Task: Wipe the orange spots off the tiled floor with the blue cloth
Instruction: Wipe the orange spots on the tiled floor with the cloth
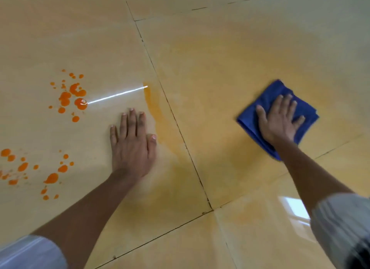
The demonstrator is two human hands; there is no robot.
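Observation:
My right hand (pixel 279 119) lies flat, fingers spread, on top of the folded blue cloth (pixel 268 96), pressing it against the tiled floor (pixel 210 72) at the right. My left hand (pixel 133 143) rests palm down on the bare tile left of centre, holding nothing. A cluster of wet orange spots (pixel 72 96) sits left of my left hand, farther from me. A second cluster of orange spots (pixel 51 177) lies at the left edge, nearer to me. A pale orange smear (pixel 154 110) runs along the grout line just right of my left hand.
The glossy beige tiles carry a faint orange haze over the middle and right. Dark grout lines (pixel 180 128) cross between my hands. A bright streak of reflected light (pixel 118 95) lies near the upper spots. My rolled-up sleeves show at the bottom corners.

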